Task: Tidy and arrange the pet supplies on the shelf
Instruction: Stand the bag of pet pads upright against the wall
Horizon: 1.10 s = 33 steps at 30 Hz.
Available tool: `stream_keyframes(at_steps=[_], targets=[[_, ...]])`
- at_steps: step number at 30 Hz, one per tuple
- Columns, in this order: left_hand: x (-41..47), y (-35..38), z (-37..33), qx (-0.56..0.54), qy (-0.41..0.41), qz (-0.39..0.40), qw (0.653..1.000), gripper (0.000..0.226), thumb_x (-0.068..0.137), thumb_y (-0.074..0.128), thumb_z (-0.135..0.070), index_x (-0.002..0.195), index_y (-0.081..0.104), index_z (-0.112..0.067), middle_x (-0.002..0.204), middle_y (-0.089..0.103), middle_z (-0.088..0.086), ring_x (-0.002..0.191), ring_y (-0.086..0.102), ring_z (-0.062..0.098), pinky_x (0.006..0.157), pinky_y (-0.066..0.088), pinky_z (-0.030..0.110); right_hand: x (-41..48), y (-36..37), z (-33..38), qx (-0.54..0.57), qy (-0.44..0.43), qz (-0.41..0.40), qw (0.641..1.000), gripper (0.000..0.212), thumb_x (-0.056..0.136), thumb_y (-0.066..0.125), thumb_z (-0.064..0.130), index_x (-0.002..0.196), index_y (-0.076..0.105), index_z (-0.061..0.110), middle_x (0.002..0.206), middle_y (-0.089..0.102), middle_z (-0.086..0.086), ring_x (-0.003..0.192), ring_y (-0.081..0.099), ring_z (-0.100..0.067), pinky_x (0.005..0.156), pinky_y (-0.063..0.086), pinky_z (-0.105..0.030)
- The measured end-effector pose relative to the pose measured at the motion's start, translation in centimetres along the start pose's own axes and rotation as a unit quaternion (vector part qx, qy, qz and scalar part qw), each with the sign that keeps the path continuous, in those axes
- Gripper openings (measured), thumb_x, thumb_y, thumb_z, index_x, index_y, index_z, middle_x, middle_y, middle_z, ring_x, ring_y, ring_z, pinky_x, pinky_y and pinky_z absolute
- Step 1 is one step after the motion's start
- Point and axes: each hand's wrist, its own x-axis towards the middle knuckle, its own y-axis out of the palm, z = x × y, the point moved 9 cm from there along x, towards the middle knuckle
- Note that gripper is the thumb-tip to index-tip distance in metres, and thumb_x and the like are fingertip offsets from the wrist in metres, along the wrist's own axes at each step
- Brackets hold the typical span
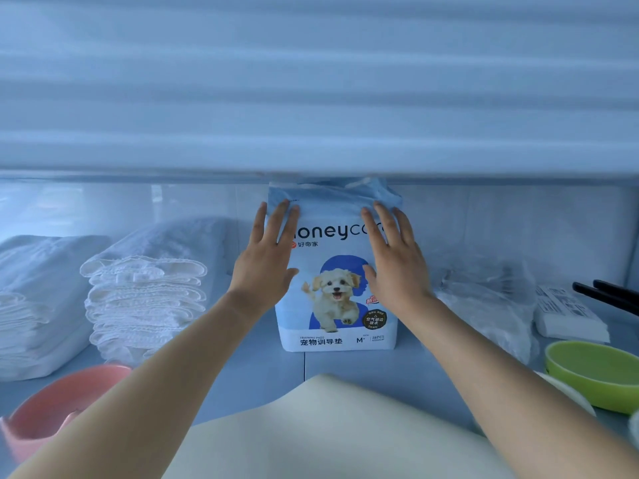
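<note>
Hands flat on the pad pack [337, 288]: left hand [264, 262] and right hand [396, 262] press its front, fingers straight and spread. It stands upright mid-shelf [259, 361], between loose pad stacks [145, 305] and a clear bag [484, 305] of white pads; pink bowl [52, 409] left, green bowl [594, 371] right.

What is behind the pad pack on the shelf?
Beside the pad pack, only the pale back wall shows. The space directly behind it is hidden by the pack itself.

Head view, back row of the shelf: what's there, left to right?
folded white stack → scalloped white pad stack → training pad pack → clear plastic bag → white labelled packet
</note>
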Motion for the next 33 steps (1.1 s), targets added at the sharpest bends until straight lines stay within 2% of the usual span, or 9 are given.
stream_keyframes(at_steps=[3, 6, 9, 14, 20, 24, 26, 30, 33], targets=[[0.9, 1.2, 0.3, 0.03, 0.002, 0.034, 0.999, 0.109, 0.078, 0.072, -0.035, 0.148, -0.011, -0.02, 0.155, -0.016, -0.008, 0.143, -0.015, 0.026, 0.078, 0.057, 0.036, 0.9, 1.3, -0.4, -0.006, 0.008, 0.029, 1.0, 0.092, 0.082, 0.067, 0.016, 0.149, 0.004, 0.02, 0.157, 0.002, 0.001, 0.142, 0.008, -0.025, 0.096, 0.04, -0.033], [1.6, 2.0, 0.5, 0.053, 0.006, 0.051, 0.997, 0.117, 0.074, 0.073, -0.043, 0.147, -0.015, -0.019, 0.154, -0.02, -0.006, 0.142, -0.018, 0.028, 0.079, 0.057, 0.036, 1.5, 2.2, -0.7, -0.001, 0.016, 0.052, 0.999, 0.097, 0.081, 0.068, 0.019, 0.149, 0.0, 0.02, 0.157, -0.004, 0.002, 0.143, 0.004, -0.025, 0.097, 0.04, -0.033], [2.1, 2.8, 0.6, 0.09, 0.018, 0.066, 0.994, 0.124, 0.072, 0.072, -0.051, 0.144, -0.022, -0.015, 0.153, -0.025, 0.0, 0.141, -0.021, 0.033, 0.086, 0.054, 0.035, 1.8, 3.0, -0.7, -0.001, 0.018, 0.07, 0.997, 0.1, 0.079, 0.069, 0.02, 0.149, -0.003, 0.02, 0.157, -0.01, 0.003, 0.144, -0.001, -0.024, 0.093, 0.042, -0.033], [3.2, 3.4, 0.5, 0.188, 0.042, 0.087, 0.977, 0.126, 0.073, 0.064, -0.062, 0.141, -0.028, -0.007, 0.151, -0.028, 0.011, 0.139, -0.018, 0.041, 0.096, 0.045, 0.035, 2.9, 3.0, -1.6, -0.02, -0.001, 0.084, 0.996, 0.096, 0.08, 0.067, 0.024, 0.148, 0.0, 0.022, 0.157, -0.006, 0.003, 0.142, 0.005, -0.024, 0.09, 0.043, -0.036], [3.0, 3.3, 0.1, 0.106, 0.006, 0.061, 0.992, 0.115, 0.078, 0.065, -0.052, 0.144, -0.021, -0.011, 0.153, -0.025, 0.008, 0.14, -0.017, 0.038, 0.109, 0.031, 0.041, 2.8, 2.9, -1.5, 0.002, -0.008, 0.089, 0.996, 0.093, 0.082, 0.066, 0.023, 0.148, 0.0, 0.02, 0.157, -0.009, 0.002, 0.143, 0.004, -0.026, 0.092, 0.043, -0.037], [1.6, 3.7, -0.6, 0.091, 0.019, 0.041, 0.995, 0.098, 0.083, 0.061, -0.045, 0.149, -0.007, -0.019, 0.154, -0.024, 0.008, 0.143, -0.013, 0.032, 0.11, 0.029, 0.042, 1.8, 3.2, -1.0, 0.018, -0.022, 0.088, 0.996, 0.084, 0.084, 0.064, 0.021, 0.148, 0.009, 0.02, 0.156, -0.013, -0.001, 0.144, 0.001, -0.026, 0.093, 0.043, -0.035], [0.8, 4.3, -1.0, 0.083, 0.038, 0.056, 0.994, 0.09, 0.085, 0.059, -0.043, 0.149, -0.001, -0.023, 0.155, -0.021, 0.005, 0.144, -0.011, 0.028, 0.109, 0.03, 0.042, 1.1, 3.7, -0.5, 0.013, -0.038, 0.098, 0.994, 0.077, 0.086, 0.06, 0.021, 0.147, 0.012, 0.019, 0.156, -0.013, -0.002, 0.145, 0.0, -0.026, 0.095, 0.042, -0.034], [-0.6, 5.3, -1.3, 0.075, 0.048, 0.094, 0.992, 0.087, 0.085, 0.058, -0.045, 0.149, 0.0, -0.029, 0.155, -0.021, 0.0, 0.144, -0.01, 0.022, 0.106, 0.034, 0.038, -0.3, 5.0, 0.3, 0.011, -0.051, 0.137, 0.989, 0.074, 0.088, 0.056, 0.023, 0.147, 0.012, 0.021, 0.156, -0.018, -0.002, 0.144, -0.008, -0.025, 0.102, 0.036, -0.034], [-1.6, 5.5, -1.6, 0.066, 0.042, 0.126, 0.989, 0.085, 0.086, 0.056, -0.044, 0.149, 0.0, -0.031, 0.155, -0.02, -0.002, 0.145, -0.006, 0.02, 0.106, 0.034, 0.038, -1.0, 4.8, 0.6, 0.035, -0.041, 0.158, 0.986, 0.071, 0.089, 0.054, 0.022, 0.147, 0.013, 0.02, 0.156, -0.013, -0.001, 0.145, -0.005, -0.023, 0.101, 0.037, -0.036]])
